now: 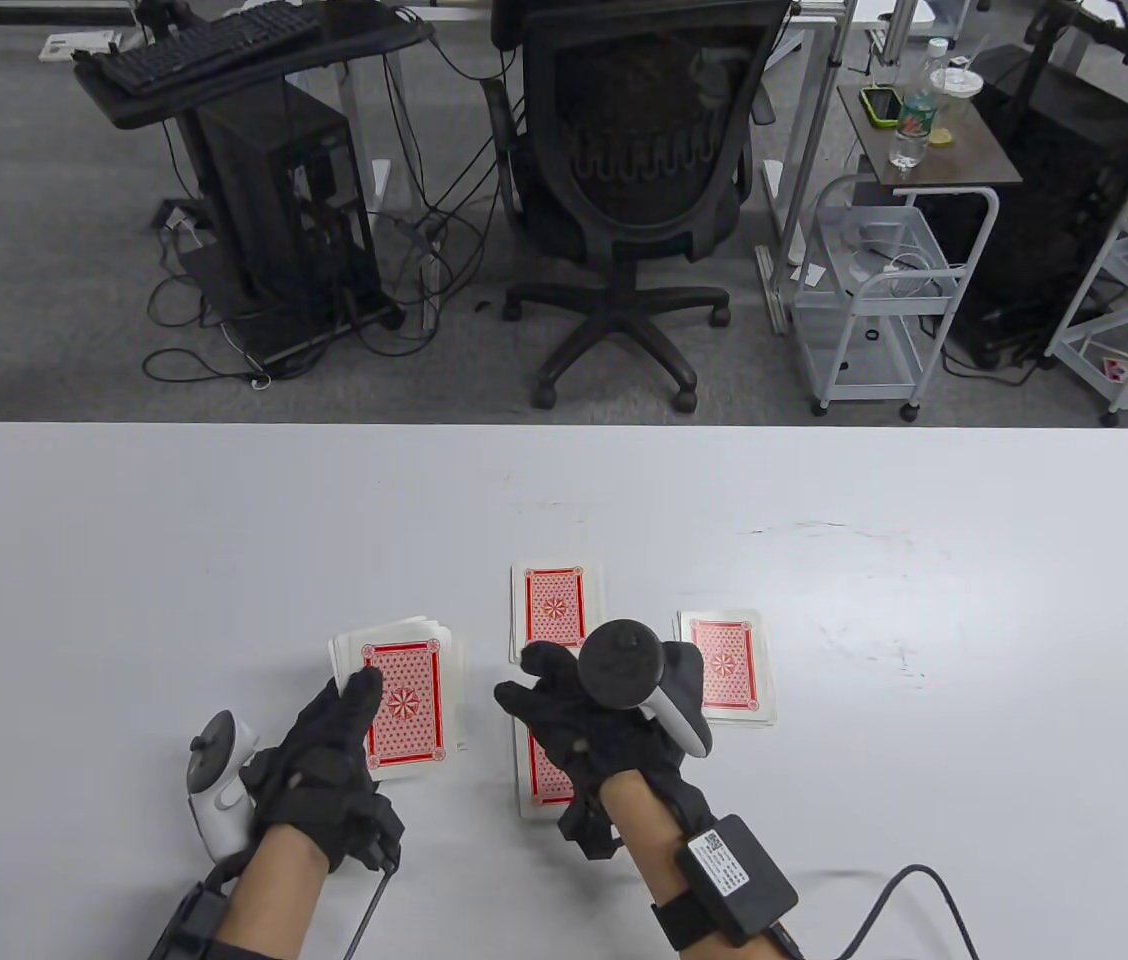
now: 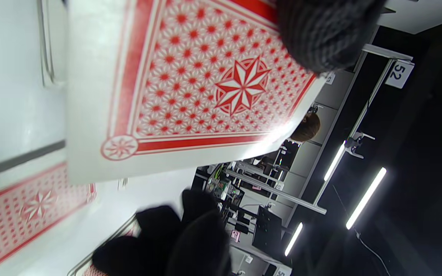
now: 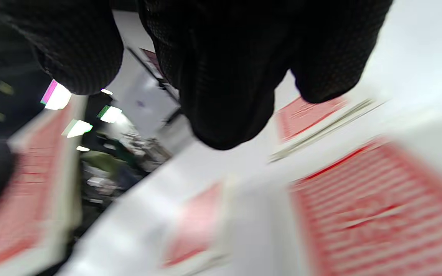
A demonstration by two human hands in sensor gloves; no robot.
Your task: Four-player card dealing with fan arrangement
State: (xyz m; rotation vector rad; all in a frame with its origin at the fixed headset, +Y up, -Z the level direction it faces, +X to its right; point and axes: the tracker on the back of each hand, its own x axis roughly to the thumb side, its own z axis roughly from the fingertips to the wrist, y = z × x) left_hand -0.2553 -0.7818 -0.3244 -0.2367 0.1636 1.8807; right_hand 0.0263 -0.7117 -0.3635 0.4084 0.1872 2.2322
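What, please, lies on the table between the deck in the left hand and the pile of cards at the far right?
In the table view, between the deck and the right pile lie two other piles, with the right hand above them.

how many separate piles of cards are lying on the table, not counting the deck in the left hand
3 show: far pile ahead of the right hand, right pile beside it, near pile partly beneath it. That hand may hide more.
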